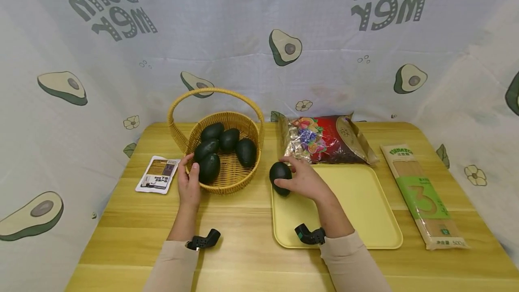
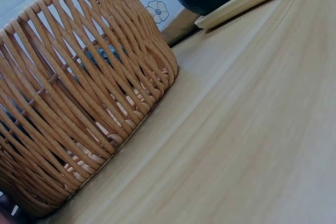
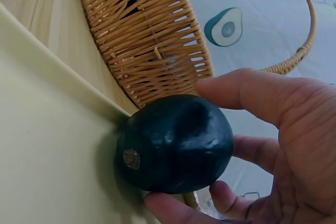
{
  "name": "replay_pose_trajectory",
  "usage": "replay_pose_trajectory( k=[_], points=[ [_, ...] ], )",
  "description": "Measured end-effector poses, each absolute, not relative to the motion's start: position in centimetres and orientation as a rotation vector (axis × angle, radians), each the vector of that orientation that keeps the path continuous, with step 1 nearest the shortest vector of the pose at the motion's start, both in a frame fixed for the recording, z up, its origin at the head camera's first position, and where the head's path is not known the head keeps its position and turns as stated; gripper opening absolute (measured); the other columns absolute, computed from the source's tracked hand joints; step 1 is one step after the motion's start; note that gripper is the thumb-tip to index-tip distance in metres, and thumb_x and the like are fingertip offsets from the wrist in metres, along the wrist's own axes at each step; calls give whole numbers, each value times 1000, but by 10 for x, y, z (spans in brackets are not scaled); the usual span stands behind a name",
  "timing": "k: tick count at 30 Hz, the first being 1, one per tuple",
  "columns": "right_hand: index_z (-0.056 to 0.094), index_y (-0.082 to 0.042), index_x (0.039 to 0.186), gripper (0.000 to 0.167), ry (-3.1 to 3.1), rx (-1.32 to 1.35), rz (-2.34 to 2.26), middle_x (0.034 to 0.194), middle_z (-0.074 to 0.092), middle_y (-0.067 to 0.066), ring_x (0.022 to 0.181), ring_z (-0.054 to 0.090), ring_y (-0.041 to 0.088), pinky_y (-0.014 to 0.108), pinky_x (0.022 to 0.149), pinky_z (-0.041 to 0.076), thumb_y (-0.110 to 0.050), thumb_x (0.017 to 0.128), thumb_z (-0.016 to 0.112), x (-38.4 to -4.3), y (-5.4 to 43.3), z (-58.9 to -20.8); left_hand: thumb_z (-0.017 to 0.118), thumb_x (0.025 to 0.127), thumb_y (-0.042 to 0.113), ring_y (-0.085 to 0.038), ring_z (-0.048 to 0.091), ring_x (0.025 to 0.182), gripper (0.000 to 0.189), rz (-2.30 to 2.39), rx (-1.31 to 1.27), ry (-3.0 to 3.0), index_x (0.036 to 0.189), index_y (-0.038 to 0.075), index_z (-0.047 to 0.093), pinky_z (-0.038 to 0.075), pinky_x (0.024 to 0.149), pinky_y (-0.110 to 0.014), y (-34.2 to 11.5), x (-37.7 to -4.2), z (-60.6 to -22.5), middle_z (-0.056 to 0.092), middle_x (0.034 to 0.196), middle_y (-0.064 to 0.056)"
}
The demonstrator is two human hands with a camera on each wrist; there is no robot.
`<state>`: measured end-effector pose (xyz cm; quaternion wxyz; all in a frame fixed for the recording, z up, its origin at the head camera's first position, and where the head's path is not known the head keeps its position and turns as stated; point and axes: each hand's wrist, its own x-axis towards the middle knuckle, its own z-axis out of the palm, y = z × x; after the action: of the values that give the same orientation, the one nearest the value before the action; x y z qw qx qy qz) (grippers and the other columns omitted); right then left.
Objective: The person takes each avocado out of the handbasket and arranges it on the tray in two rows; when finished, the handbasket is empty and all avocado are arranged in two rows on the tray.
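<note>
A dark green avocado (image 1: 278,174) is at the left edge of a yellow tray (image 1: 348,211). My right hand (image 1: 304,181) holds it between thumb and fingertips; the right wrist view shows its brown stem end facing the tray surface. Left of the tray stands a woven basket (image 2: 84,77) with a tall arched handle. Several avocados lie inside, among them one near the front left (image 1: 209,169). My left hand (image 1: 189,184) grips the basket's left side, with the thumb over the rim; its fingers are partly hidden.
Behind the tray lies a red and gold bag of wrapped sweets (image 1: 324,139). A long noodle packet (image 1: 421,197) lies to the right of the tray. Left of the basket is a small white pouch (image 1: 158,175). A printed cloth (image 1: 227,57) hangs behind the wooden table (image 1: 235,247).
</note>
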<state>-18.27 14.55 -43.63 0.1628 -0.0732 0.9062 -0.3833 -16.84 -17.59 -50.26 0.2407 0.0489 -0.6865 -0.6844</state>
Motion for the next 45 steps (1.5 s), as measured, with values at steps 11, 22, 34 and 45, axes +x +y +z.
replay_pose_trajectory(
  k=[11, 22, 34, 45],
  points=[
    [45, -21, 153, 74, 2581, -209, -1071, 144, 47, 28, 130, 52, 43, 58, 93, 50, -40, 89, 77, -182, 147, -435, 46, 106, 12, -25, 31, 148, 38, -1883, 146, -1876, 140, -5, 47, 24, 119, -39, -175, -168, -502, 44, 151, -19],
    [44, -21, 153, 75, 2581, -210, -1052, 146, 44, 29, 133, 52, 44, 61, 94, 49, -43, 89, 77, -182, 147, -435, 47, 106, 13, -26, 31, 149, 38, -1871, 147, -1887, 140, -4, 47, 25, 117, -37, -176, -168, -503, 44, 151, -20],
    [48, -20, 151, 72, 2556, -254, -1097, 147, 43, 27, 116, 64, 38, 51, 89, 55, -32, 88, 80, -181, 150, -432, 46, 106, 14, -25, 29, 151, 38, -1878, 153, -1899, 141, -2, 47, 24, 118, -33, -176, -167, -503, 43, 154, -18],
    [49, -16, 150, 70, 2590, -286, -1096, 143, 49, 27, 113, 65, 37, 49, 87, 55, -31, 89, 79, -181, 151, -434, 45, 107, 13, -26, 27, 152, 38, -1888, 177, -1914, 142, -3, 46, 24, 120, -40, -175, -167, -502, 41, 155, -17]
  ],
)
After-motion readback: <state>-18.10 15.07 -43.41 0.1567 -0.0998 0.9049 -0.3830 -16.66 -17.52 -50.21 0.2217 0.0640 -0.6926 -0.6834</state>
